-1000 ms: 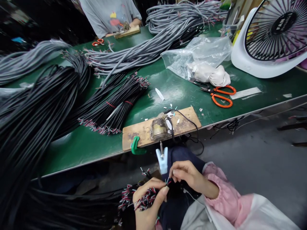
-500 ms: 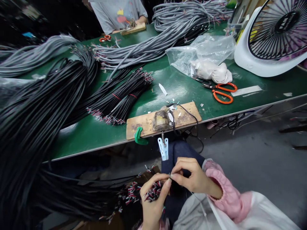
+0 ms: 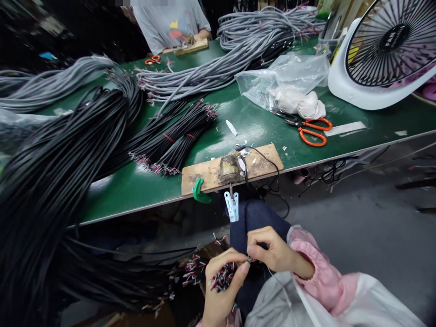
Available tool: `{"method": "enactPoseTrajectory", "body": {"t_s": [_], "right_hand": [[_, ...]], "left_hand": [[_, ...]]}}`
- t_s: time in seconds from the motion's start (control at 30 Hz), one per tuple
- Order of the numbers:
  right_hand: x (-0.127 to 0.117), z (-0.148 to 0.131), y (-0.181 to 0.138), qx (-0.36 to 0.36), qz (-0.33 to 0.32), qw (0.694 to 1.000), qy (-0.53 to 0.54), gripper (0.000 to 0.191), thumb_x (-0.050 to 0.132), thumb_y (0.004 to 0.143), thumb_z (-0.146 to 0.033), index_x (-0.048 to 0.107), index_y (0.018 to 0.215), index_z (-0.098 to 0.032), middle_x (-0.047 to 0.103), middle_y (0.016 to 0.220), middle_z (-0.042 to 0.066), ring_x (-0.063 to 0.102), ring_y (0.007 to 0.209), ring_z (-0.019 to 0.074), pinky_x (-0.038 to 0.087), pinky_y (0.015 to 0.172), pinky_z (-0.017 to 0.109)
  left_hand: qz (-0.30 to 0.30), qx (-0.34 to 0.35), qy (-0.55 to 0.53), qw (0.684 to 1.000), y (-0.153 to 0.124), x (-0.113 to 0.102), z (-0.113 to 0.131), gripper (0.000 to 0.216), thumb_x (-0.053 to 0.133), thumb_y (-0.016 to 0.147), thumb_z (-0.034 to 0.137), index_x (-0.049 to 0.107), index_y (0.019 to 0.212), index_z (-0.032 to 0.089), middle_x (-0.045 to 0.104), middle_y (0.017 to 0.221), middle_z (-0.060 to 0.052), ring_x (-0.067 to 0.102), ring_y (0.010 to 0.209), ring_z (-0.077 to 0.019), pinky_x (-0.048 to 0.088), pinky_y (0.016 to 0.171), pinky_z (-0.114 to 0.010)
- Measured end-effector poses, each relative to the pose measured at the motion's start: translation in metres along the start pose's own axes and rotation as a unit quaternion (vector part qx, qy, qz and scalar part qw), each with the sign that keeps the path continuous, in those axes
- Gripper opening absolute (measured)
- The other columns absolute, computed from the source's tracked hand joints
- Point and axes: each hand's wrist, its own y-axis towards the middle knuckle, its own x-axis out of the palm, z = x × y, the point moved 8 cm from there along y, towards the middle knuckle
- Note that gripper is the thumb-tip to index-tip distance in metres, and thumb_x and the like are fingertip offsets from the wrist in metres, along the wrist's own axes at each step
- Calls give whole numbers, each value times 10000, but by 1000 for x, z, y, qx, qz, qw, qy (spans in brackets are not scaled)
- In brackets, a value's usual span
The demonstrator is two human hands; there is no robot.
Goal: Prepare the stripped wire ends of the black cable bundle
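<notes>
My left hand (image 3: 223,281) is curled around a bunch of black cables, whose red, white and green wire ends (image 3: 223,275) show inside the palm. Its thumb and forefinger pinch one cable end near the tip. Close against it, my right hand (image 3: 270,247) has thumb and forefinger pressed together at the same thin wires. The tiny strands between the fingertips are partly hidden. Just above my hands, a light-blue clothes peg (image 3: 232,206) hangs on a metal tip that sticks out from a small worn motor-like block (image 3: 229,169) on a wooden board (image 3: 200,176).
A green clamp (image 3: 200,190) grips the board at the edge of the green table (image 3: 245,125). Orange-handled scissors (image 3: 313,131), a plastic bag (image 3: 289,75) and a white fan (image 3: 354,86) lie to the right. Black cables (image 3: 78,136) spill off the left. Another person (image 3: 170,27) sits opposite.
My left hand has shifted slightly right with the cables. The right fingertips have lifted a little from the left ones, and red wire now shows between them. The camera view has moved slightly.
</notes>
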Motion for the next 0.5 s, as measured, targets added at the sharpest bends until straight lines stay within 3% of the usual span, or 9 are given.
{"method": "enactPoseTrajectory", "body": {"t_s": [0.23,0.5], "right_hand": [[5,-2,0,-11,-39,999,-12,581,510,1011,-536,526,545,-190,513,545,-8,484,519,121,357,531,255],[5,-2,-1,-21,-34,999,-11,525,519,1011,-493,543,583,-189,535,567,-1,497,535,126,369,536,259]], "left_hand": [[-2,-2,11,1000,2,-1,0,217,755,838,314,743,657,195,668,583,-9,588,529,-156,451,552,-252],[-15,-9,12,1000,3,-1,-6,222,730,848,270,707,643,188,629,564,7,546,511,-137,410,528,-236]]}}
